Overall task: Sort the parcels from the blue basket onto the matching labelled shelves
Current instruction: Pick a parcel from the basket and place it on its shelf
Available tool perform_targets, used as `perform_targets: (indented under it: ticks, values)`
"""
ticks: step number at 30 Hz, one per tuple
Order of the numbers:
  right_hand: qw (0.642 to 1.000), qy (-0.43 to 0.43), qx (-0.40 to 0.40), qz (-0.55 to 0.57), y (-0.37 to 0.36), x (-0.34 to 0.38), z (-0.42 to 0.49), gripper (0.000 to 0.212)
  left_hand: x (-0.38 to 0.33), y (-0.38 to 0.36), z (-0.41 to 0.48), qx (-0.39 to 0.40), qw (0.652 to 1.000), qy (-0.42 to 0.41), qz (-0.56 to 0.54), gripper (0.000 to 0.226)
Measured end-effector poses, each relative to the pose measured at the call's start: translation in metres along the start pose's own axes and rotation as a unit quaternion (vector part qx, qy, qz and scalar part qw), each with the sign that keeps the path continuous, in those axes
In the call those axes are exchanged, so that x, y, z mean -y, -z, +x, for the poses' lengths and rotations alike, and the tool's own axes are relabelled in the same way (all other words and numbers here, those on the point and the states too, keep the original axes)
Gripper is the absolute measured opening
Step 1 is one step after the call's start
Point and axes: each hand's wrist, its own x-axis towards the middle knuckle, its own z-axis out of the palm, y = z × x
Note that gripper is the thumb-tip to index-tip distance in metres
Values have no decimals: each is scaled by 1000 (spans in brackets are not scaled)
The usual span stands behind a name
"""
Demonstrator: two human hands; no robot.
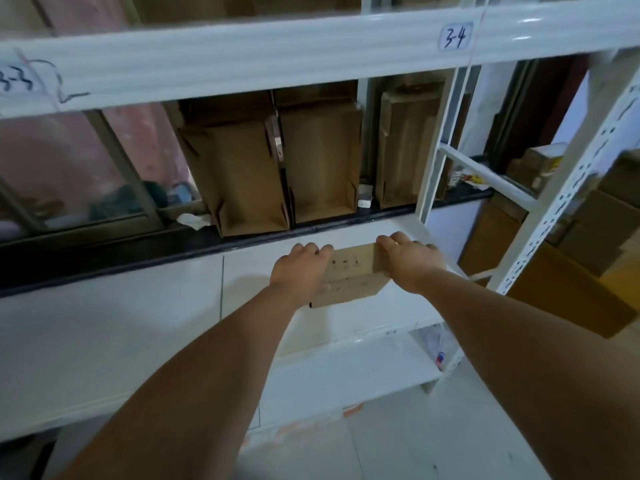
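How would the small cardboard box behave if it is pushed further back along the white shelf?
Probably stiff: the cardboard box keeps straight edges where the left hand and right hand grip its ends. Being flat-sided and low, it should slide on the smooth white shelf, not roll or tip. Its small size suggests lightness, but contents are hidden.

Matt brown cardboard parcel (349, 275); glossy white painted metal shelf (363, 327) and beam (242, 53); dark, smooth window sill (138, 258).
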Motion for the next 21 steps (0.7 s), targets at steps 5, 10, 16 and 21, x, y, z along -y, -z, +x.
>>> perform_targets:
  ticks: [5, 10, 16, 21]
  values:
    - [999, 23, 26, -14, -17, -21, 38, 64, -9, -18, 38, 24, 999, 26, 11, 59]
    - [998, 9, 62, 7, -25, -37, 80, 58, -5, -26, 87, 37, 999, 20, 0, 59]
    - [996, -39, 82, 26, -31, -64, 109, 61, -20, -30, 132, 55, 997, 12, -47, 55]
    - [994, -54, 96, 20, -30, -88, 138, 63, -36, -27, 173, 65, 995, 22, -73, 59]
